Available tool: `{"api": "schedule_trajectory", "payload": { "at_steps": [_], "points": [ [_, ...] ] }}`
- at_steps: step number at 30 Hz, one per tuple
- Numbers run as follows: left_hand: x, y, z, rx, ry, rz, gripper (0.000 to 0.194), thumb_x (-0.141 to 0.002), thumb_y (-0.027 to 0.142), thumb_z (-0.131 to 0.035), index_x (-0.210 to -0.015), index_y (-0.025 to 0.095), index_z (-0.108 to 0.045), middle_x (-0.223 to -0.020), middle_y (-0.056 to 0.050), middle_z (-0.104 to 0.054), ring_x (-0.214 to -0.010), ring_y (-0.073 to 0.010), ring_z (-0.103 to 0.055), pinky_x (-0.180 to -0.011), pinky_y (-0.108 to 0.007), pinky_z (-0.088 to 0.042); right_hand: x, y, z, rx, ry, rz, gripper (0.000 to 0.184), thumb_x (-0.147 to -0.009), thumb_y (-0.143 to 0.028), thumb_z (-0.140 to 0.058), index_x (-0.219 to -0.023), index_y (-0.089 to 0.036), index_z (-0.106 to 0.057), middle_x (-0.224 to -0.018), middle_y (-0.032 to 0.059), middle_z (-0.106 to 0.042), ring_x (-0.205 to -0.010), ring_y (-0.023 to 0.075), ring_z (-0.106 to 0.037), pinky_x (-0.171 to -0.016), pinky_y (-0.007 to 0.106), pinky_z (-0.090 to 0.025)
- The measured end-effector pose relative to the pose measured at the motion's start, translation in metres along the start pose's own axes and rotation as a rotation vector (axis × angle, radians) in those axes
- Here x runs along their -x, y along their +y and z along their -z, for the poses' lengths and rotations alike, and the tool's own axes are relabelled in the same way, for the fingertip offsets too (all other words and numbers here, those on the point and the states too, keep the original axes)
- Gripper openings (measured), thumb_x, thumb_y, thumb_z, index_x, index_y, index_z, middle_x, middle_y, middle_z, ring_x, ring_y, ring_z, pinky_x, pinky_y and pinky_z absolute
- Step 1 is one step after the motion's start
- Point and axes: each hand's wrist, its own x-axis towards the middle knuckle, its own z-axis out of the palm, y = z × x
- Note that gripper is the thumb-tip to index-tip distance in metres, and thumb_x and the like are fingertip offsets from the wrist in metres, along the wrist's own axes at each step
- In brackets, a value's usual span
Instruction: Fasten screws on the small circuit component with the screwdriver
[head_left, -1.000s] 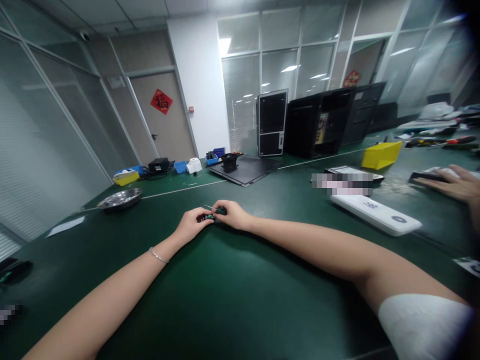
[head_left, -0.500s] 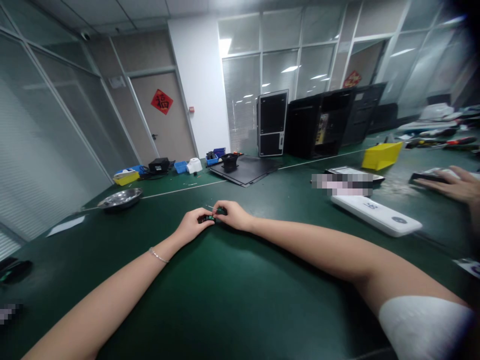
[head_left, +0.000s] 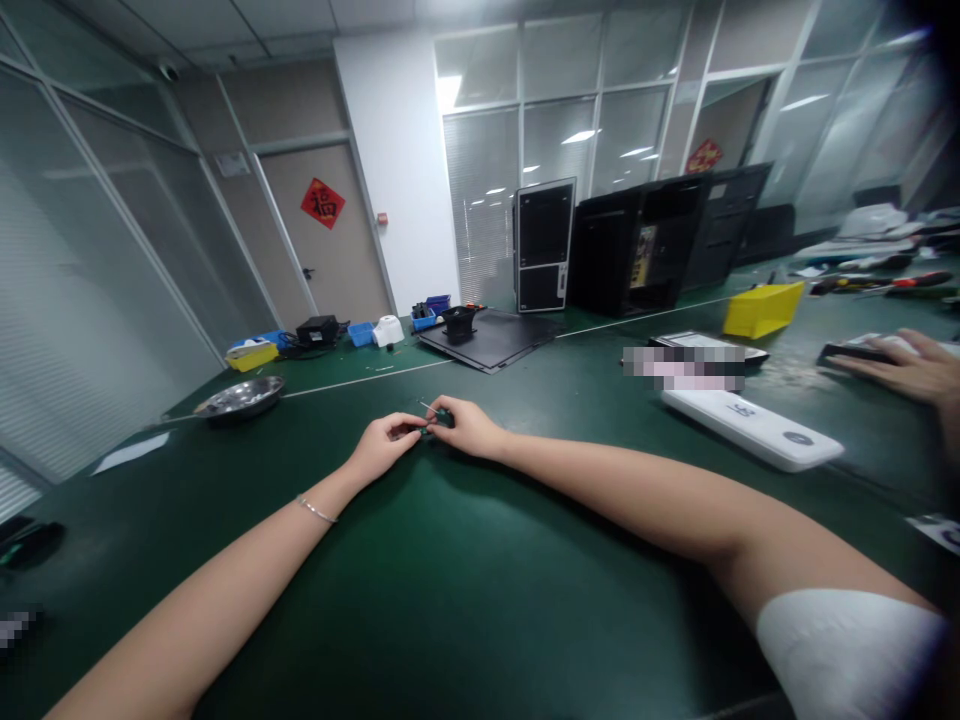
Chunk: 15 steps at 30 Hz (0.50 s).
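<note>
Both my arms reach out over the green table (head_left: 450, 600). My left hand (head_left: 382, 447) and my right hand (head_left: 469, 428) meet at the table's middle, fingers pinched together. Between them sits a small dark part with a green patch (head_left: 427, 430). A thin metal pin sticks up from it beside my right fingers. My left fingertips pinch its left end; my right fingers close over its right end. The part is too small to name. A thin bracelet (head_left: 315, 510) circles my left wrist.
A metal bowl (head_left: 241, 397) sits at the left. A white flat device (head_left: 754, 428) lies at the right, a yellow bin (head_left: 763, 309) behind it. Another person's hand (head_left: 904, 368) rests at the far right. Black computer cases (head_left: 637, 245) and a flat black panel (head_left: 487, 340) stand behind.
My hands have shifted slightly away from me with the small part, and the thin pin now points more upward. The other person's hand stays put.
</note>
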Motion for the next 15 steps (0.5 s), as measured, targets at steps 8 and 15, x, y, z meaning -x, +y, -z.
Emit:
{"api": "schedule_trajectory", "payload": {
  "at_steps": [8, 15],
  "points": [
    [-0.0018, -0.0067, -0.0010, 0.148, 0.027, 0.079, 0.023, -0.070, 0.025, -0.072, -0.088, 0.012, -0.066, -0.089, -0.009, -0.073, -0.084, -0.0217, -0.070, -0.083, -0.038, -0.054, 0.0023, -0.0069, 0.0023, 0.081, -0.070, -0.021, 0.020, -0.082, -0.025, -0.063, -0.101, -0.020, -0.066, -0.097, 0.0042, -0.071, -0.088, 0.0182, -0.065, -0.079, 0.028, -0.046],
    [-0.0017, -0.0077, -0.0020, 0.202, -0.001, 0.039, 0.023, -0.071, 0.027, -0.072, -0.087, 0.013, -0.064, -0.096, -0.010, -0.073, -0.093, -0.0229, -0.069, -0.091, -0.041, -0.052, 0.0027, -0.0098, 0.0012, 0.105, -0.078, -0.024, 0.023, -0.078, -0.021, -0.062, -0.101, -0.020, -0.065, -0.098, 0.0030, -0.071, -0.088, 0.0179, -0.065, -0.077, 0.027, -0.046]
  ]
}}
